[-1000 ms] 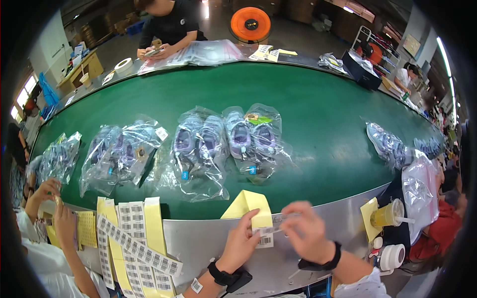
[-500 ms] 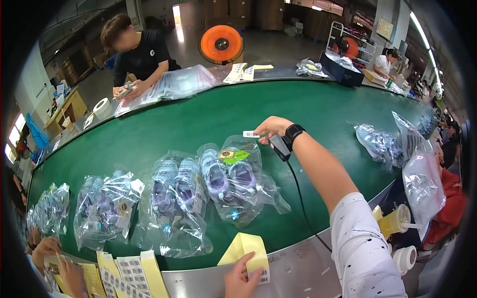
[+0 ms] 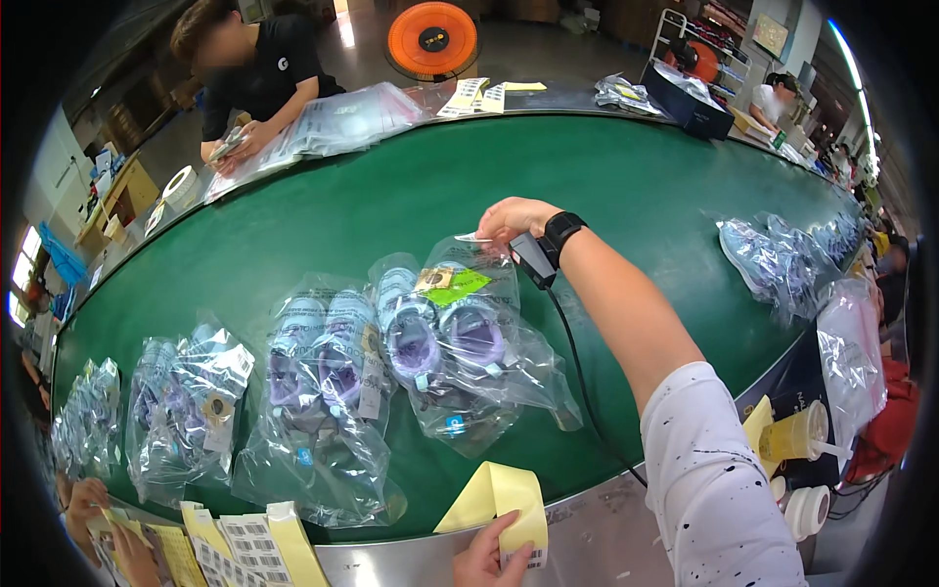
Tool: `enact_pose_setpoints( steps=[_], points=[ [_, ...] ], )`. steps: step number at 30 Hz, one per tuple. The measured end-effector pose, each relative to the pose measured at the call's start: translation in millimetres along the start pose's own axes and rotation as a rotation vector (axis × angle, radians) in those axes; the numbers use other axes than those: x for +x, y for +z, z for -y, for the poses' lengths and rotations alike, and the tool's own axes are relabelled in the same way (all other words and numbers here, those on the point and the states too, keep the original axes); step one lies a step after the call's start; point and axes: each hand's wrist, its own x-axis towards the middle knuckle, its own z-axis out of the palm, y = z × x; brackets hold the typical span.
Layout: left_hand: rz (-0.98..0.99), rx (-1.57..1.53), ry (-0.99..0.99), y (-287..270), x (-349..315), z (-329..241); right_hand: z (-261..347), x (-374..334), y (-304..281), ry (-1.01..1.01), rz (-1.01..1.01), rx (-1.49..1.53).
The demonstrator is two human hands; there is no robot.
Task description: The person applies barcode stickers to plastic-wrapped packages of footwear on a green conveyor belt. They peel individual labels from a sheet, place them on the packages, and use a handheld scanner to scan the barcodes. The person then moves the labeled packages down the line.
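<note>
Pretty decent light on the green surface (image 3: 606,186), way dimmer toward the back. Strip lamp (image 3: 853,86) top right and a window (image 3: 25,262) far left look blown out, clear bags (image 3: 293,462) throw white glare. Fisheye bends the edges hard, corners go black, distance gets kinda soft

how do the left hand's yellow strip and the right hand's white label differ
The yellow strip is larger and folded over; the white label shows only as a small sliver. The yellow strip is at the near edge of the green surface; the white label is at the far end of a bagged shoe pair. The left hand and right hand hold one each.
</note>
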Motion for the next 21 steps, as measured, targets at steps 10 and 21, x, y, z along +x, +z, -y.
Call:
enact_pose_setpoints(
  steps=[10, 21],
  points=[
    [-0.047, -0.033, 0.03, 19, 6, -9, -47, -100, -87, -0.056, -0.881, 0.07],
    [-0.091, 0.077, 0.229, 25, 18, 17, -207, -334, -208, 0.681, -1.063, -1.42]
  ],
)
